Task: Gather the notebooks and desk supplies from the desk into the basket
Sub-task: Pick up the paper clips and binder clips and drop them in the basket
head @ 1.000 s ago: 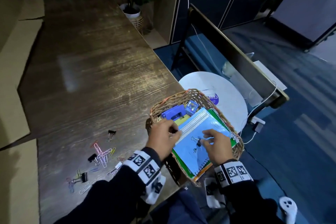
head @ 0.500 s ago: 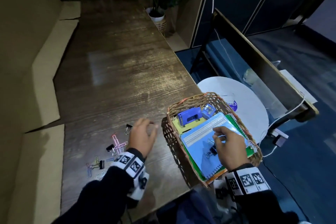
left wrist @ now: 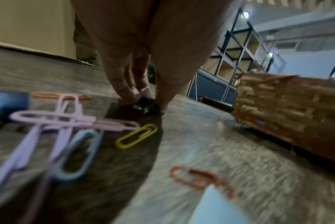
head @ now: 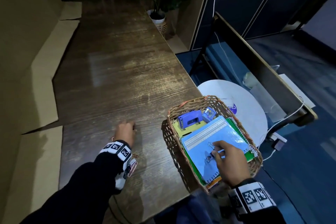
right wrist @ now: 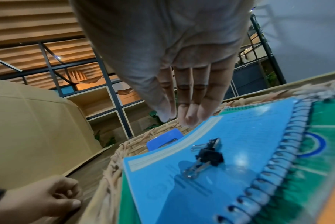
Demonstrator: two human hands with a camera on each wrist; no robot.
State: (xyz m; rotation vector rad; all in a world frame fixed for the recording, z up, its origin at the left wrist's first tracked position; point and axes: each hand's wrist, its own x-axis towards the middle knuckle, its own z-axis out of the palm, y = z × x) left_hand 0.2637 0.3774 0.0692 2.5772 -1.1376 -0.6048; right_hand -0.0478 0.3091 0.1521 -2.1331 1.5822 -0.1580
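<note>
Wicker strands, woven loosely into a rectangular basket (head: 183, 104), are seen at the right edge of the dark, grainy wooden desk (head: 116, 71). Inside, a glossy blue spiral-bound notebook (head: 203, 138) is laid on top of a green one (right wrist: 331, 151), with a yellow pad, a chunky blue plastic hole punch (head: 190, 118) and a small blue sharpener (head: 208, 114) lodged at the far end. Two black binder clips with wire handles (right wrist: 206, 154) are found lying on the blue cover. The right hand (head: 230, 162) is held just above them; in the right wrist view its fingers (right wrist: 191, 103) are stretched out straight and close together, gripping nothing.

On the desk left of the basket, the left hand (head: 126, 132) is lowered, and a small black binder clip (left wrist: 145, 103) is pinched against the wood between its thumb and fingertips (left wrist: 124, 91). Thin looped paper clips are scattered nearer the wrist: pink ones (left wrist: 66, 121) crossed in a heap, a yellow one (left wrist: 136, 136), a light blue one (left wrist: 76, 153) and an orange one (left wrist: 201, 177), all blurred. Flattened cardboard (head: 27, 60) is propped along the desk's left side.
</note>
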